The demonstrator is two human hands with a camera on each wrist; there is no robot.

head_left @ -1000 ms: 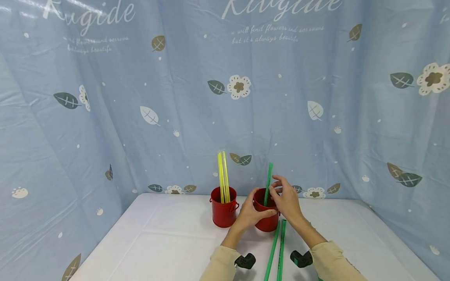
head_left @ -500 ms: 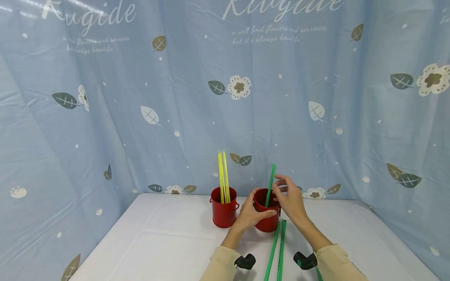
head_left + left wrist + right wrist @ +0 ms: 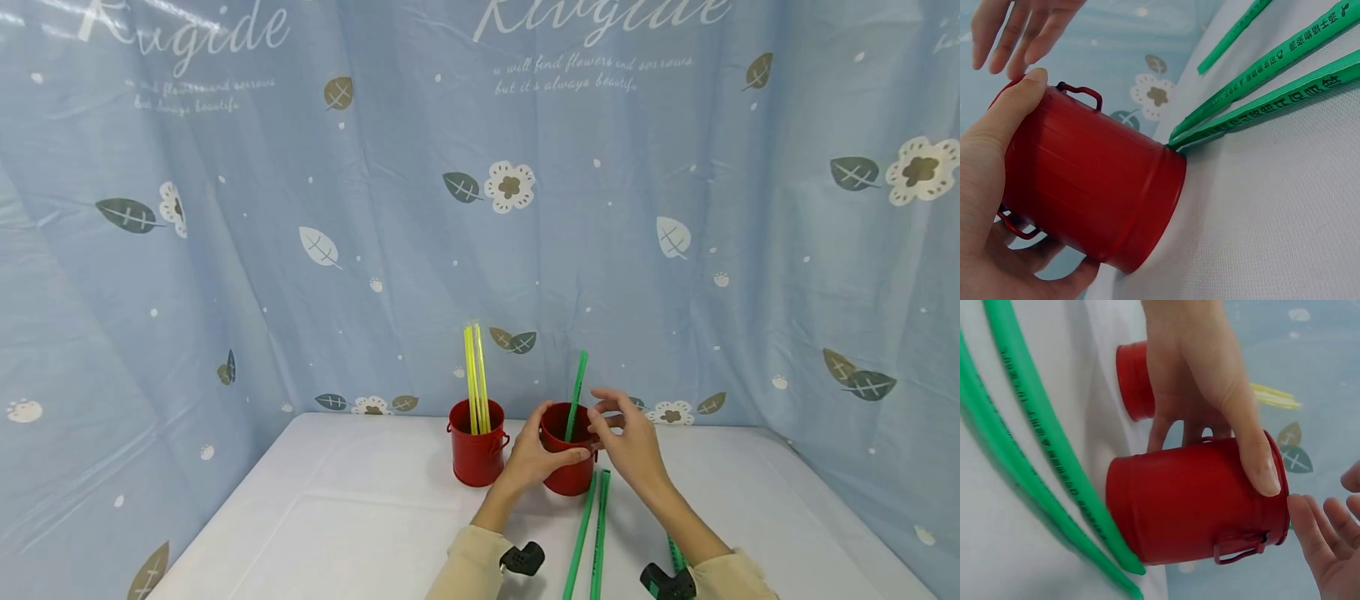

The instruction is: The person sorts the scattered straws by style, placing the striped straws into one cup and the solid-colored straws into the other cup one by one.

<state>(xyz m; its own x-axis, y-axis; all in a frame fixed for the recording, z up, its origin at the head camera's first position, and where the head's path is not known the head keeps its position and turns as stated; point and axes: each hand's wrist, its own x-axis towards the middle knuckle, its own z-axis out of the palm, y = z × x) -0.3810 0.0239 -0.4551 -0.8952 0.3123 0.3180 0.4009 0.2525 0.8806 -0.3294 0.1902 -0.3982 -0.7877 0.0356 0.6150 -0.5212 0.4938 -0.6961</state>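
Gripping a red bucket (image 3: 570, 478) near its top with the left hand (image 3: 534, 454), with fingers clamped around the wall and the thumb laid across the near side, just below the rim. Stands upright on the white counter (image 3: 360, 517), in front of a blue patterned curtain (image 3: 405, 167). Contains 1 green stick (image 3: 577, 393), tilted slightly to the right and reaching well above the rim. Poised at the right of that stick with the right hand (image 3: 628, 437), with fingers loosely bent and spread apart, near the rim. Cannot tell of any contact between those fingertips and the rim. Can see a 2nd red bucket (image 3: 477, 460) to the left, near but apart, also upright and holding a bundle of yellow sticks (image 3: 482, 375). Can count 2 green sticks (image 3: 601, 533) lying side by side on the counter, with far ends at the foot of the gripped bucket and dark lettering along their lengths. Can also make out another green stick (image 3: 677, 554) farther right, partly hidden by the right wrist.
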